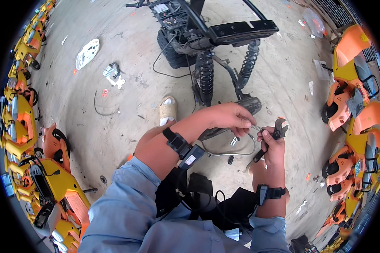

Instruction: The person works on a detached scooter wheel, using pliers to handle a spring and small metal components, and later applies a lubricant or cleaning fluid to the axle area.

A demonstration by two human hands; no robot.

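Note:
My left hand reaches across to the right and pinches one end of a small coil spring. The spring's other end meets the fingertips of my right hand. That right hand is closed round a dark adjustable wrench, its jaw pointing up and its handle slanting down to the left below the palm. Just beyond my hands stands a black stripped scooter frame with two coil shock absorbers and a wheel, partly hidden by my left forearm. A grey cable loops beneath my hands.
Rows of yellow and orange scooters line the left and right sides. On the concrete floor lie a white oval panel, a metal bracket, a thin black wire and scattered scraps. My shoe is near the wheel.

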